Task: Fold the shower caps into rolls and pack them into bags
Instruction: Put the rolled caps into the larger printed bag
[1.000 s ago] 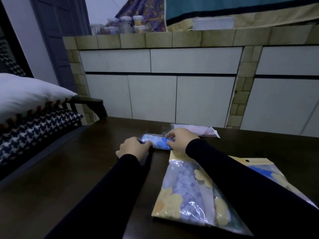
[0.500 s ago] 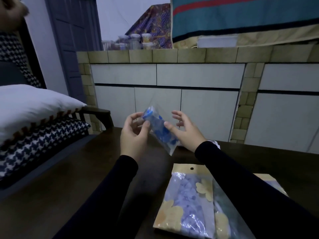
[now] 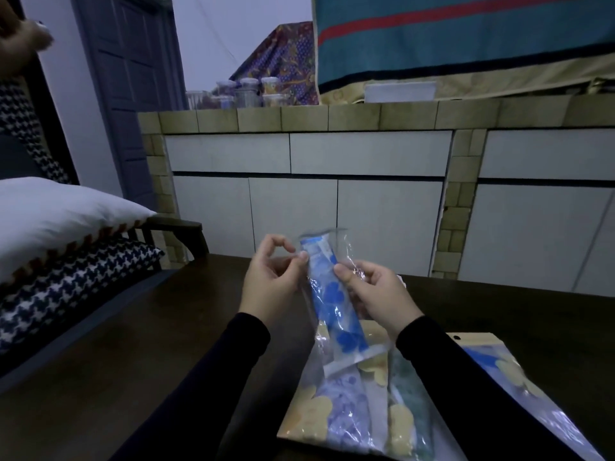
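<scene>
A rolled blue-and-white shower cap (image 3: 336,294) sits inside a narrow clear plastic bag, held nearly upright above the dark table (image 3: 133,354). My left hand (image 3: 271,284) pinches the bag's upper left edge with thumb and fingertips. Fingers and thumb of my right hand (image 3: 376,294) grip its right side at mid height. Below it on the table lies a larger clear bag with yellow flower print (image 3: 349,404), holding several rolled caps. A second flower-print bag (image 3: 512,371) lies to its right, partly hidden by my right sleeve.
A chair with a white pillow (image 3: 60,214) and a houndstooth cushion (image 3: 66,281) stands at the left. Behind the table runs a tiled counter (image 3: 332,118) with jars (image 3: 246,91) and draped fabrics on top.
Both hands lifted the small bagged blue cap off the table and turned it from lying flat to nearly upright. The view tilted upward.
</scene>
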The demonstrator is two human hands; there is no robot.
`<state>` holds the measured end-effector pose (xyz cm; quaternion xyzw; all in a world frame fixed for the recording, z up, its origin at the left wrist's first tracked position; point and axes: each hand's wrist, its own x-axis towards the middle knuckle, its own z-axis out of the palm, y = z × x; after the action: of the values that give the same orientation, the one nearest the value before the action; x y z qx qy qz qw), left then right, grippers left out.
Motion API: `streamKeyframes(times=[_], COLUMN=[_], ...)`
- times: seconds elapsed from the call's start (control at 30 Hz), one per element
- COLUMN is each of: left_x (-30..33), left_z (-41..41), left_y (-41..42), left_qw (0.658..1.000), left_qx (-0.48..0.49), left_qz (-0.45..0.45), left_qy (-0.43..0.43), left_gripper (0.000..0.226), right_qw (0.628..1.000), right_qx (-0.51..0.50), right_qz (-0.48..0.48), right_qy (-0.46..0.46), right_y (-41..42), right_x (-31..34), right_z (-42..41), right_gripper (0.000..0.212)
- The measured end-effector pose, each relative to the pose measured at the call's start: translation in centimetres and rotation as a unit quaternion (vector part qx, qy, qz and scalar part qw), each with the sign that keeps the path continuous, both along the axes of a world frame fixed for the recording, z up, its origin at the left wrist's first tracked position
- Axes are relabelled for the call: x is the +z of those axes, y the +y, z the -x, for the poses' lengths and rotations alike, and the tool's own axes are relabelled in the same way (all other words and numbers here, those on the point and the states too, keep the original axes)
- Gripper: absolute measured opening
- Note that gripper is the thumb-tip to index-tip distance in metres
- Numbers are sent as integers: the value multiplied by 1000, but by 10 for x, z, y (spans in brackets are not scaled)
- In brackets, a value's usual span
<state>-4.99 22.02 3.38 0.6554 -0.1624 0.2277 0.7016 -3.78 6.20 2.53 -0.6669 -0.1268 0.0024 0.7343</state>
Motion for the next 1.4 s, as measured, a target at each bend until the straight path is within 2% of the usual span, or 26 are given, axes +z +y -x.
streamKeyframes(times=[0.07, 0.33, 0.57, 0.77, 0.83, 0.93, 1.0, 1.07, 1.2, 1.3, 1.4], left_x=[-5, -6, 1, 1, 3, 2, 1, 1, 0, 1, 3], left_z=[1, 6, 12, 11, 12, 9, 6, 6, 7, 8, 9], left_y=[-4, -11, -18, -23, -23, -17, -14, -15, -19, -18, -13], left_qw=[1000, 992, 995, 993, 995, 995, 994, 990, 986, 987, 990], left_qx=[-4, -28, -29, -69, -56, -46, -56, -67, -94, -103, -105], left_qz=[-19, -115, -75, -59, -54, -69, -27, 11, 54, 45, 16], left_qy=[9, 49, 55, 69, 70, 54, 90, 124, 129, 113, 95], left_gripper=[8, 41, 30, 22, 19, 37, 50, 44, 15, 23, 17], right_qw=[1000, 998, 1000, 999, 998, 998, 998, 997, 997, 998, 996], right_qx=[-15, 11, 24, -20, -16, -5, 6, 15, 10, 13, 60], right_qz=[16, 55, 21, -44, -51, -55, -64, -69, -76, -41, -57], right_qy=[-8, -25, -1, 12, 18, 24, 19, 11, -18, -52, -43], right_y=[-5, -24, -22, -15, -15, -18, -19, -20, -19, -21, -29], right_x=[-6, -8, -2, 9, 11, 11, 11, 11, 11, 9, 11], right_z=[1, 5, 6, 4, 4, 4, 4, 4, 5, 2, 0], right_gripper=[26, 30, 24, 21, 17, 17, 16, 13, 9, 13, 8])
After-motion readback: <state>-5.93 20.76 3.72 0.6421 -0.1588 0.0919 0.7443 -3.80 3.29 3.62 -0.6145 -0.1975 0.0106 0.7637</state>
